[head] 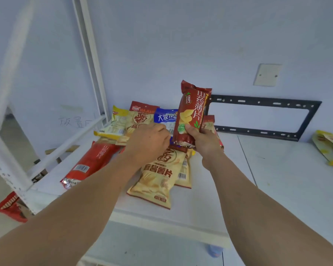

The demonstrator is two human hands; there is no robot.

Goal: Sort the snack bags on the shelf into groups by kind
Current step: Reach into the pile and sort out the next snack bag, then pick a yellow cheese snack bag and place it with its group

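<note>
Red bag (192,112), upright and lifted above the shelf (200,204), gripped near its lower end by the right hand (203,140), fingers clamped around it. Left hand (148,141) just beside it over the pile, fingers curled; whether they pinch anything cannot be told. Below: beige bags (158,179), a blue bag (166,117) at the back, a yellow bag (113,125) and a second red bag (88,164) to the left. Far right, another yellow bag (331,148). Black bracket (261,116) on the wall.
</note>
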